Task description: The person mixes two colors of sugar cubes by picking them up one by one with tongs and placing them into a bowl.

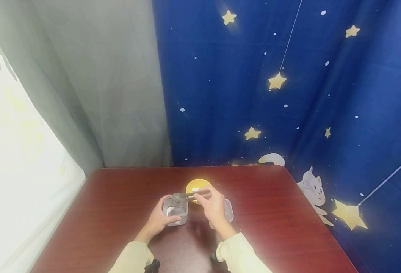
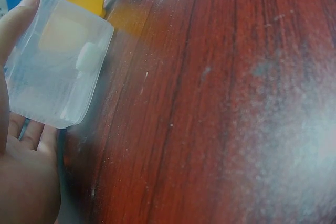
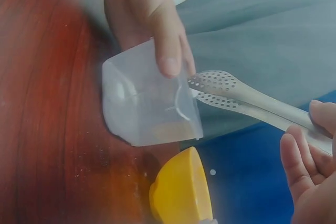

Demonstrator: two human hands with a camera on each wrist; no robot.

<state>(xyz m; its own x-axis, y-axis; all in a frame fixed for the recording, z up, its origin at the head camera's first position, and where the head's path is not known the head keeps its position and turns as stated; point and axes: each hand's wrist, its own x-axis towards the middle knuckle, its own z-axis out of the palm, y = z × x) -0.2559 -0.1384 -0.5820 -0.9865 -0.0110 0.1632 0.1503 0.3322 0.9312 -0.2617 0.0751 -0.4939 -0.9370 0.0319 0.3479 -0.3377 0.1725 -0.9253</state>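
Note:
My left hand (image 1: 157, 220) grips a clear plastic container (image 1: 181, 218) above the table, thumb on one side and fingers on the other. In the left wrist view a white piece (image 2: 89, 57) shows through its wall. My right hand (image 1: 213, 204) pinches metal tongs (image 3: 257, 100) by their arms. The perforated tong heads (image 3: 212, 80) are at the container's open top, with a bit of white between them. Behind the hands stands a yellow bowl (image 1: 190, 185) with white pieces (image 1: 195, 189) in it.
A second clear plastic container (image 1: 229, 210) is on the reddish-brown table (image 1: 265, 227), partly hidden by my right hand and wrist. A grey curtain (image 1: 129, 94) and a blue star-patterned curtain (image 1: 217, 94) hang past the table's far edge.

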